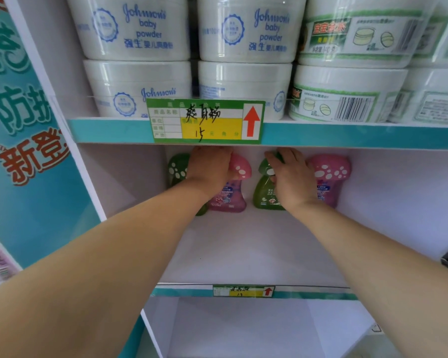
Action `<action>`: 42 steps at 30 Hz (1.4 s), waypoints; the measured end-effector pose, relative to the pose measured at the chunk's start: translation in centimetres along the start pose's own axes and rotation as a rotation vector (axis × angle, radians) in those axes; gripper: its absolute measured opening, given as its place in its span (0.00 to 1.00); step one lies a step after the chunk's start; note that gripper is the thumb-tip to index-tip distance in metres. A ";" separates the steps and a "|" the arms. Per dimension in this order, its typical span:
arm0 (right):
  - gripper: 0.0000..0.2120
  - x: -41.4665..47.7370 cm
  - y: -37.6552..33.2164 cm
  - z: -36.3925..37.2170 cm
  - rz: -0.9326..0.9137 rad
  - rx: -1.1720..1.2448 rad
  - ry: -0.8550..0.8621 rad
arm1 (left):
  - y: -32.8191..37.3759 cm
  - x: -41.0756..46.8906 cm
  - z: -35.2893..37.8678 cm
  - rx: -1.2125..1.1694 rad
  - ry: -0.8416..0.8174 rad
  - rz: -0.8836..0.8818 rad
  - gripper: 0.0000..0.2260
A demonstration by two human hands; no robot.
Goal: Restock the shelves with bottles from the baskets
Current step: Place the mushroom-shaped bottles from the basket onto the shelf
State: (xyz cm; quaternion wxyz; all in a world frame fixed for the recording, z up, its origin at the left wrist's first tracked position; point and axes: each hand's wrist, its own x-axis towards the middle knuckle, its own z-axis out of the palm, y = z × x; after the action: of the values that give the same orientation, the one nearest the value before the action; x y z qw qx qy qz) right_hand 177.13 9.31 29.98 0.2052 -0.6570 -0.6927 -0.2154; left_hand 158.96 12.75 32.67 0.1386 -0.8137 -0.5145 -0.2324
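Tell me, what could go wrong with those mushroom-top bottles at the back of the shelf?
The left hand grips a pink bottle pressed against a green bottle; letting go carelessly might topple both. The right hand covers another green bottle beside a second pink bottle, so a nudge could knock that one over.

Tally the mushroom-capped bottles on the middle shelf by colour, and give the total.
Green mushroom-capped plastic bottles: 2
Pink mushroom-capped plastic bottles: 2
Total: 4
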 end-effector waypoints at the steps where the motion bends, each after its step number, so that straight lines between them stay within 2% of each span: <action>1: 0.27 0.0 0.0 0.1 -0.002 0.003 0.001 | 0.2 0.1 0.3 -0.015 0.006 -0.023 0.21; 5: 0.27 0.0 0.1 0.2 -0.010 0.014 0.019 | 0.6 0.5 1.2 -0.105 0.020 -0.108 0.17; 12: 0.26 -0.1 -0.1 0.2 -0.008 0.025 0.041 | 1.4 0.7 1.4 -0.168 0.028 -0.067 0.17; 15: 0.30 -0.3 -0.4 0.2 0.000 0.006 0.027 | 0.6 0.6 0.3 -0.223 -0.046 -0.042 0.23; 17: 0.30 -0.4 -0.8 0.2 -0.029 0.020 0.049 | -0.4 0.3 -1.0 -0.164 -0.093 -0.023 0.28; 21: 0.28 0.1 -2.9 -0.3 -0.094 0.119 0.080 | -2.9 -0.8 -3.1 0.011 -0.335 -0.106 0.22; 22: 0.29 0.3 -3.4 -0.4 -0.094 0.136 0.069 | -3.2 -1.1 -3.5 0.067 -0.353 -0.116 0.21; 24: 0.28 0.6 -4.2 -0.4 -0.099 0.146 0.061 | -3.6 -1.7 -3.8 0.135 -0.335 -0.110 0.18; 27: 0.25 0.7 -4.7 -0.2 -0.110 0.137 0.056 | -3.8 -2.1 -3.9 0.105 -0.271 -0.150 0.17; 30: 0.23 0.6 -4.7 0.0 -0.100 0.138 0.054 | -3.5 -2.2 -4.0 0.001 -0.250 -0.193 0.10; 34: 0.23 0.6 -4.7 0.2 -0.089 0.153 0.077 | -3.1 -2.0 -3.7 0.052 -0.242 -0.170 0.07; 39: 0.23 0.5 -4.9 0.6 -0.082 0.155 0.092 | -3.5 -1.7 -2.5 0.222 -0.234 -0.125 0.17; 42: 0.26 0.3 -5.0 0.5 -0.084 0.159 0.066 | -3.6 -1.9 -2.3 0.236 -0.232 -0.116 0.21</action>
State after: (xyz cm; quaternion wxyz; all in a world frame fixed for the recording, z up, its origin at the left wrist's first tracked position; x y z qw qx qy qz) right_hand 172.13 9.64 29.58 0.2702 -0.6014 -0.7275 -0.1899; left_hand 154.46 11.78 33.56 0.1589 -0.7820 -0.5970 -0.0827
